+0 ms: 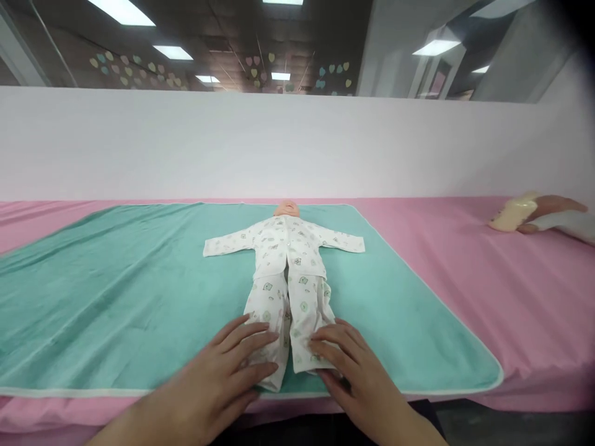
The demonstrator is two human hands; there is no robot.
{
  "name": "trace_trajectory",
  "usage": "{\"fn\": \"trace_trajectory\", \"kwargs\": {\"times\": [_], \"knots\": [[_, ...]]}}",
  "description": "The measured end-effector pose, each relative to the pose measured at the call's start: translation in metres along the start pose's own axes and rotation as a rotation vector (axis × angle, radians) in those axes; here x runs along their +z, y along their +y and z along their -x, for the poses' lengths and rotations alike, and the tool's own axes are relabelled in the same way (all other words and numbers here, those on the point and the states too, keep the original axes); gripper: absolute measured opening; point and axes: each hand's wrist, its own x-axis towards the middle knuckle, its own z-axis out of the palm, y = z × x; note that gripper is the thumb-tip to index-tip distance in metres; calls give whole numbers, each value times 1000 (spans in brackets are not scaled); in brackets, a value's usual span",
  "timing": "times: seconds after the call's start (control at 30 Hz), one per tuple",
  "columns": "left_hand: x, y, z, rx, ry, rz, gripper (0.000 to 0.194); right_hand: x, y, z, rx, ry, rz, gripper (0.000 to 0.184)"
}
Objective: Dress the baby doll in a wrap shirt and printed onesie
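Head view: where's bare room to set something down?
On the teal blanket, the widest bare patch lies left of the white outfit; a smaller one lies between outfit and right edge. The pink sheet is bare from that edge to the yellowish bottle. Crowded: the trouser legs, under the left hand and right hand.

No writing, label, number or sign is legible here

- A single head-worn view looks forward and down across the pink worktop (409, 229) from its near edge.
- Nearest the lens, the left hand (237, 362) and right hand (351, 365) enter from below.
- The clothed doll (279, 248) lies mid-frame, head farthest away.
- Beyond it, the view reaches a white wall (279, 145).
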Motion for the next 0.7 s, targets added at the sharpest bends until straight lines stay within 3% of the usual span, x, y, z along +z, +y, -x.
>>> {"fn": "trace_trajectory", "kwargs": {"times": [0.13,0.3,0.5,0.6,0.7], "knots": [[17,4,-4,-13,185,-103,28,12,4,-6,-4,136,101,43],[16,24,-28,-106,351,-64,18,0,-13,-14,-83,236,92,26],[22,47,-33,-98,356,-110,18,-5,-32,-1,-194,360,162,26],[40,52,-29,-69,331,-136,14,15,-26,4,-198,392,215,24],[55,54,-22,-72,362,-167,14,39,-17,12,-197,538,258,24]]}}
